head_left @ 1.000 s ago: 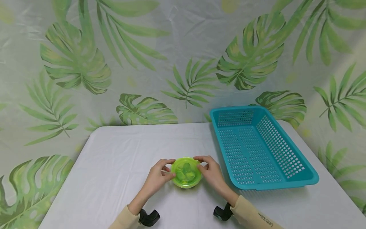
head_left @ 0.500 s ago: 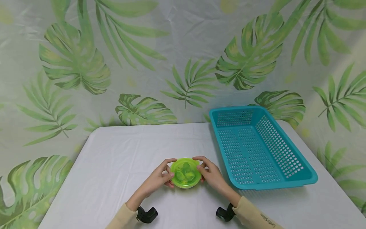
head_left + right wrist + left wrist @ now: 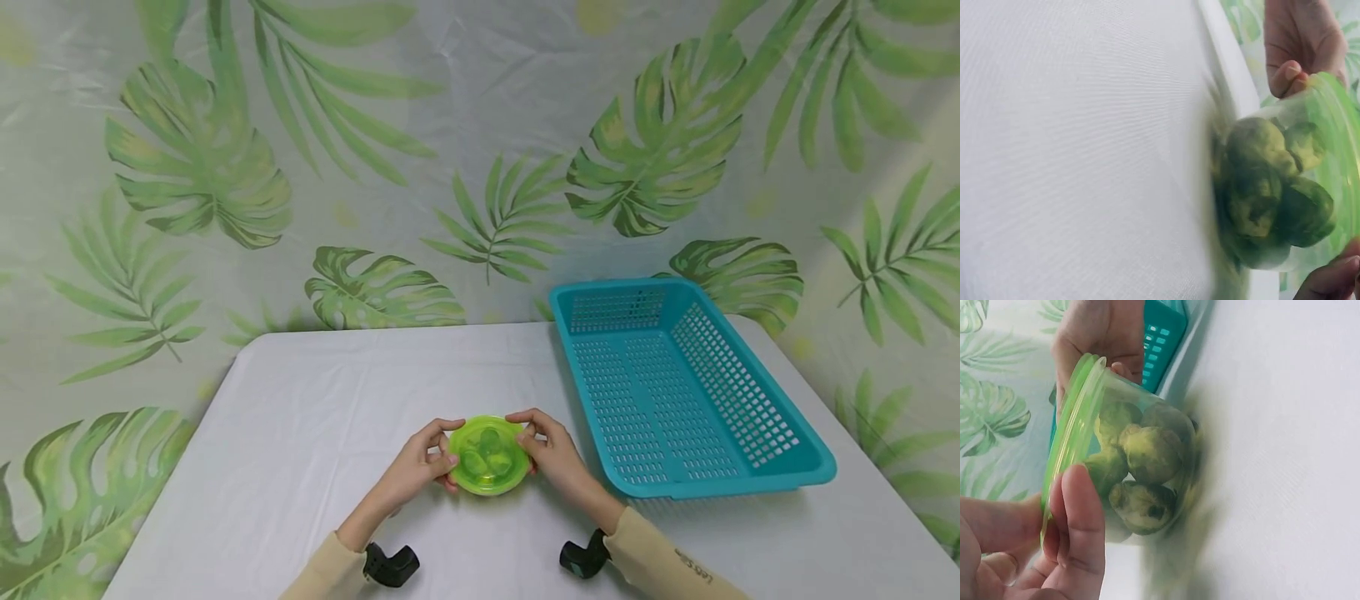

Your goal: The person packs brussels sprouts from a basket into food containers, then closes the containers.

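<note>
A round clear plastic tub (image 3: 1138, 389) with a bright green lid (image 3: 489, 456) is at the near middle of the white table, several Brussels sprouts (image 3: 1152, 453) showing through its wall. My left hand (image 3: 418, 457) pinches the lid's left rim, thumb on top and fingers curled beneath the edge, as the left wrist view shows. On the opposite side, my right hand (image 3: 555, 452) grips the rim, its thumb on the lid. The lid sits over the tub's mouth. In the right wrist view the sprouts (image 3: 1257, 200) lie piled at the bottom.
To the right of my right hand stands a large teal plastic basket (image 3: 718, 485) with perforated walls, reaching toward the table's right edge. White cloth covers the table (image 3: 337, 400). Behind it hangs a leaf-patterned sheet (image 3: 495, 108).
Fingers of both hands have slid under the lid's rim at the sides, where earlier they lay at its edge. The tub and the basket stay about where they were.
</note>
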The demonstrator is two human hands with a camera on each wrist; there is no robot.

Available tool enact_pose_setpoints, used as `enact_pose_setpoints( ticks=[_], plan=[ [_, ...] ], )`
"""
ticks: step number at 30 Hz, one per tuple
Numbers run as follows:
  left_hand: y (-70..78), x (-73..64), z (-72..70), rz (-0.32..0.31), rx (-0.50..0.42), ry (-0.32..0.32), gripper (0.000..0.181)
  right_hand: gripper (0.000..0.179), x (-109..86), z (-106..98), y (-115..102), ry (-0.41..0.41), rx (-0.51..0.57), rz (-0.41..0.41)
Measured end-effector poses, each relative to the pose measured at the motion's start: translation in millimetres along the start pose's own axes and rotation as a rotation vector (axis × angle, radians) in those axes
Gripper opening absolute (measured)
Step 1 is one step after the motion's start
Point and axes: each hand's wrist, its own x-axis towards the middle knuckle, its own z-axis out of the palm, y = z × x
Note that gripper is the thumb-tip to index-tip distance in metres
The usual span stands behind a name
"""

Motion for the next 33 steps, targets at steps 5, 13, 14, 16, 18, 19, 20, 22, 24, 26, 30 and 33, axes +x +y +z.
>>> enact_pose_setpoints(
  ticks=[5, 13, 14, 16, 18, 19, 20, 22, 24, 26, 30, 33],
  plan=[
    [1.9, -2.7, 0.4, -0.007, 0.066, -0.027, 0.048, 0.031, -4.0, -2.1, -0.2, -0.03, -0.043, -0.009],
    [5.9, -5.0, 2.5, -0.079, 0.133, -0.101, 0.081, 0.077, -16.5, -15.8, -4.8, -0.288, -0.049, 0.044],
    [6.3, -4.4, 3.3, -0.077, 0.133, -0.091, 0.082, 0.08, -16.9, -16.2, -5.1, -0.299, -0.044, 0.048],
    [6.4, -2.9, 4.9, -0.064, 0.129, -0.074, 0.083, 0.084, -17.1, -15.8, -5.4, -0.305, -0.026, 0.056],
    [6.4, -1.9, 5.9, -0.058, 0.119, -0.065, 0.082, 0.085, -17.3, -14.7, -5.6, -0.296, -0.019, 0.053],
    [6.6, -1.4, 6.2, -0.054, 0.107, -0.064, 0.082, 0.085, -17.4, -14.2, -5.7, -0.29, -0.017, 0.05],
    [6.9, -0.9, 6.2, -0.05, 0.097, -0.064, 0.082, 0.085, -17.4, -13.5, -5.9, -0.287, -0.009, 0.05],
    [7.8, 0.2, 6.0, -0.044, 0.089, -0.066, 0.081, 0.085, -17.5, -12.9, -6.8, -0.279, 0.001, 0.046],
    [8.7, 0.9, 5.4, -0.04, 0.089, -0.072, 0.081, 0.085, -17.4, -12.5, -7.6, -0.273, 0.006, 0.043],
    [9.5, 1.4, 4.2, -0.04, 0.099, -0.08, 0.08, 0.085, -16.9, -12.1, -7.9, -0.267, -0.003, 0.042],
    [10.6, 1.2, -0.6, -0.052, 0.138, -0.129, 0.079, 0.083, -16.7, -10.7, -7.8, -0.231, -0.106, 0.031],
    [14.1, 1.2, -7.2, -0.049, 0.232, -0.172, 0.078, 0.076, -19.6, -8.1, -10.2, -0.167, -0.255, -0.007]
  ],
)
